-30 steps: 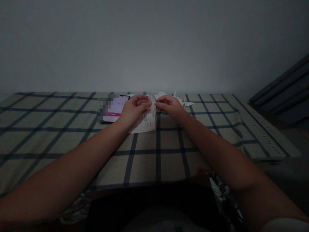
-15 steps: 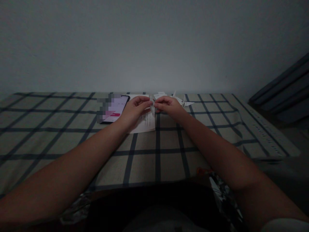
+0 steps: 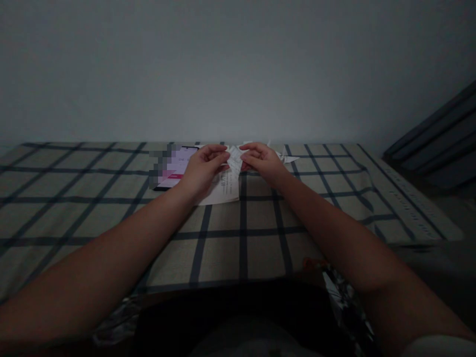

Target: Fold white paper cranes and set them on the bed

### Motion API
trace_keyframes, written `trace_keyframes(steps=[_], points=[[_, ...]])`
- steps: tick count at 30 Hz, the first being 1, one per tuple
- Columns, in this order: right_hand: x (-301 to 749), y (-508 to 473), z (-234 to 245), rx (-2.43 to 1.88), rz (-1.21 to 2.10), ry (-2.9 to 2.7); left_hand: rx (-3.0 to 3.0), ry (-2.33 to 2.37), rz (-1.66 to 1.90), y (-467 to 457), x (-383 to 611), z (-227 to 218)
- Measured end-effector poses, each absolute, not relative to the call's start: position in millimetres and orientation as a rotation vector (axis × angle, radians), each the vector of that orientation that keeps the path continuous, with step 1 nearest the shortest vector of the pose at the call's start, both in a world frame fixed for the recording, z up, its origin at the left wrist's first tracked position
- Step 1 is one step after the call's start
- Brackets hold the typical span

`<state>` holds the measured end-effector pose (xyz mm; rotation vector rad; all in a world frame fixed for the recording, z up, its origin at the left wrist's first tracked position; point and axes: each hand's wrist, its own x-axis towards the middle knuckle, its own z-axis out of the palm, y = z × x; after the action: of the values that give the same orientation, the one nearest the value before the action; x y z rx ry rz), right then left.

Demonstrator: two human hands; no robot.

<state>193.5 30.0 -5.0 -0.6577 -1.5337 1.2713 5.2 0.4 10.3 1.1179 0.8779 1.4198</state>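
Between my two hands is a small piece of folded paper (image 3: pixel 234 161), pale with faint printed lines, its flat face turned toward me. My left hand (image 3: pixel 206 166) pinches its left edge between thumb and fingers. On the opposite edge, my right hand (image 3: pixel 262 159) grips it the same way. Below the hands lies a printed sheet of paper (image 3: pixel 219 195), partly covered by my left hand. Just behind my right hand, pointed folded paper shapes (image 3: pixel 288 157) rest on the cloth, partly hidden.
A phone (image 3: pixel 182 161) with a lit screen lies left of my left hand. The checked tablecloth (image 3: pixel 111 208) spreads over the table up to the pale wall (image 3: pixel 238 69). Dark folded fabric (image 3: pixel 442 144) hangs at the right.
The folded paper was narrow and edge-on between my fingertips; now it shows a wider, flat face. My hands have moved slightly apart.
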Motion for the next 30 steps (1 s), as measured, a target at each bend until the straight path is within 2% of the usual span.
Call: trace_keyframes(steps=[16, 22, 30], points=[[191.3, 23.3, 0.7, -0.783, 1.359, -1.551, 1.237, 0.891, 1.369, -1.9, 6.1, 7.5], [192.7, 21.9, 0.5, -0.734, 1.236, -1.63, 1.184, 0.963, 1.362, -2.1, 5.1, 8.5], [194.5, 26.7, -3.0, -0.744, 1.233, -1.715, 1.109, 0.926, 1.318, -0.2, 4.9, 7.4]])
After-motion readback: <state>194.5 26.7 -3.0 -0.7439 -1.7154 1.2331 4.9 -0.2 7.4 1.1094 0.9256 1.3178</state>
